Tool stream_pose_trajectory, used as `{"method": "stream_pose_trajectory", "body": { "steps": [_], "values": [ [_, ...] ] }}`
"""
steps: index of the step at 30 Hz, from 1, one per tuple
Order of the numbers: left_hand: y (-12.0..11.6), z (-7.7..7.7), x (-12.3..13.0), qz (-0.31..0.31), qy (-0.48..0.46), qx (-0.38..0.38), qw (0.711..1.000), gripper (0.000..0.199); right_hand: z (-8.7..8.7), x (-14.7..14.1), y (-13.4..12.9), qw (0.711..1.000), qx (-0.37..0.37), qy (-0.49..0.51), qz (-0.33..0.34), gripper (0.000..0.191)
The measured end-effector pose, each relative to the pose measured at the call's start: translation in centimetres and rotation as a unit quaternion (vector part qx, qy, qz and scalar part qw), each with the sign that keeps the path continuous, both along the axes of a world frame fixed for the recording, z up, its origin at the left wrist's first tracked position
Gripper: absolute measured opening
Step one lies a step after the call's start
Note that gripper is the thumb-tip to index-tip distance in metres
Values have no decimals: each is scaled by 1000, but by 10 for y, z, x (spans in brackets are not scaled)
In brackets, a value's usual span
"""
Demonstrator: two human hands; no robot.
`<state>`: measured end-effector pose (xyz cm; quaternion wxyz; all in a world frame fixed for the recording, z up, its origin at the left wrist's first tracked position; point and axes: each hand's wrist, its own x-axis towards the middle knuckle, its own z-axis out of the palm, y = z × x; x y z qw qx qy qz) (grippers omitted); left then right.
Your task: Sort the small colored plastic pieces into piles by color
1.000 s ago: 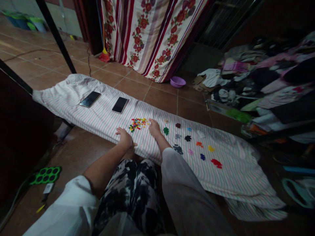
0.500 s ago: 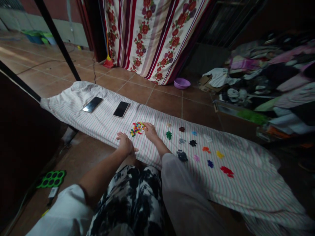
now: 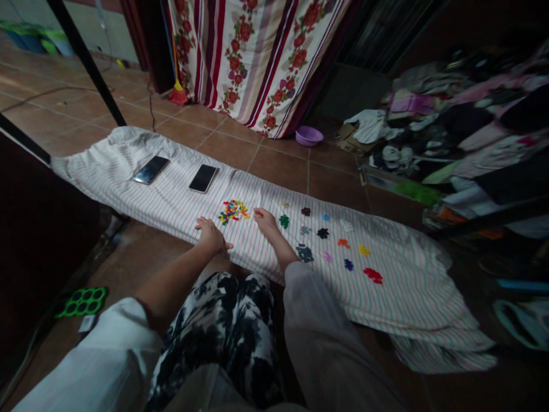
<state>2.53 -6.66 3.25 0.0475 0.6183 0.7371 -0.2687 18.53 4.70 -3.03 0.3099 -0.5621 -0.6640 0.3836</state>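
A mixed heap of small colourful pieces lies on the striped cloth. My left hand rests at the cloth's near edge, just below the heap, fingers spread and holding nothing. Right of the heap is my right hand, its fingers pinched together; whatever they hold is too small to make out. Farther right are single-colour piles, among them green, black, orange, yellow, dark blue and red.
Two phones, one at the left and another nearer the heap, lie on the cloth. Beyond it are a purple basin, a floral curtain and piled clothes. A green holder is on the floor at lower left.
My right hand has moved off the heap's right side to a spot beside it, fingers now pinched. My left hand stays by the near edge. The whole view has shifted slightly.
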Motion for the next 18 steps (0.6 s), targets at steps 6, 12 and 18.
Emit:
{"method": "stream_pose_trajectory", "body": {
  "steps": [6, 12, 18],
  "values": [
    [2, 3, 2, 16, -11, -19, 1000, 108, 10, -19, -6, 998, 4, -37, 59, 34],
    [2, 2, 2, 27, -18, -7, 999, 109, 11, -15, -9, 997, 27, -57, 44, 32],
    [2, -1, 1, 31, -27, 8, 999, 112, 7, -16, -19, 983, 88, -156, 46, 30]
  ]
}}
